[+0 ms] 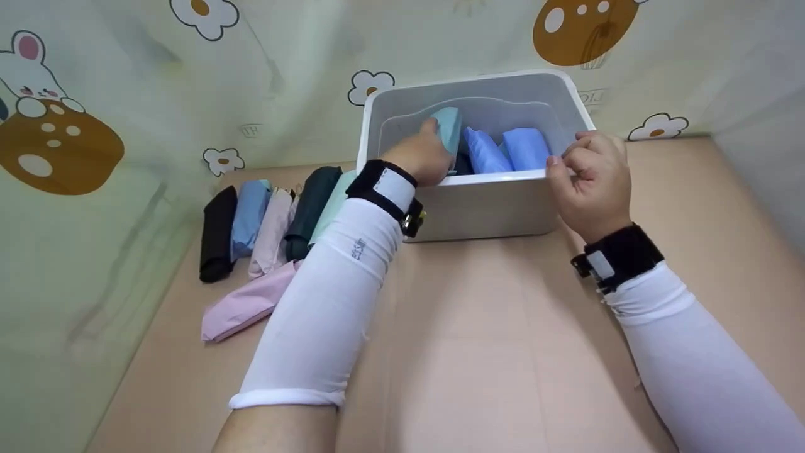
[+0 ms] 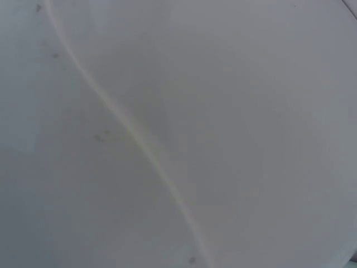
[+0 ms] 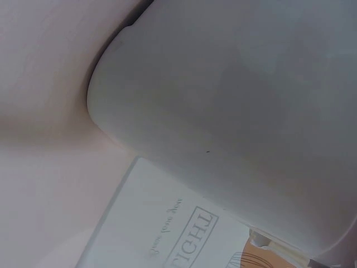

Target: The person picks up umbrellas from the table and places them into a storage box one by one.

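A white plastic storage bin (image 1: pixel 484 207) stands against the back curtain. My left hand (image 1: pixel 421 154) reaches over its front left rim and grips a teal folded umbrella (image 1: pixel 448 126) standing at the left inside; part of the fingers is hidden. At the bin's front right corner my right hand (image 1: pixel 594 179) holds the rim, thumb toward the front and fingers curled. Within the bin, two blue bundles (image 1: pixel 527 149) that look like folded umbrellas lie right of the teal one, with something dark between. Both wrist views show mostly the bin's wall (image 2: pixel 223 139) (image 3: pixel 223 111), no hand.
Left of the bin several folded umbrellas lie in a row: black (image 1: pixel 218 236), blue (image 1: pixel 249 217), pale pink (image 1: pixel 272 229), dark green (image 1: pixel 311 211) and mint (image 1: pixel 333 204). A pink one (image 1: pixel 251 303) lies slanted before them, partly behind my left sleeve. A patterned curtain (image 1: pixel 302 82) hangs behind the table.
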